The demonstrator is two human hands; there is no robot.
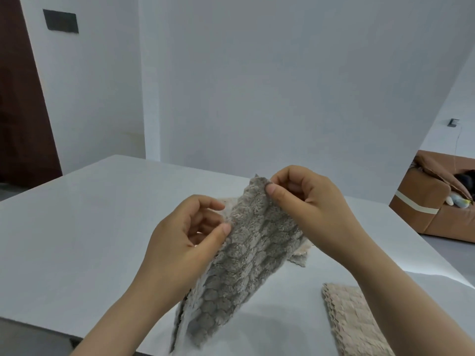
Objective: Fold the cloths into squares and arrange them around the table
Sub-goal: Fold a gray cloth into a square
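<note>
A grey fluffy cloth with a scale-like pattern hangs in the air above the white table. My right hand pinches its top corner between thumb and fingers. My left hand pinches its left edge lower down. The cloth droops toward the table's near edge. A beige cloth lies folded on the table at the lower right, partly hidden by my right forearm. Behind the grey cloth more fabric, beige and grey, lies on the table, mostly hidden.
The table's near edge runs along the lower left. A brown sofa with items on it stands to the right beyond the table. White walls rise behind, with a dark door at the far left.
</note>
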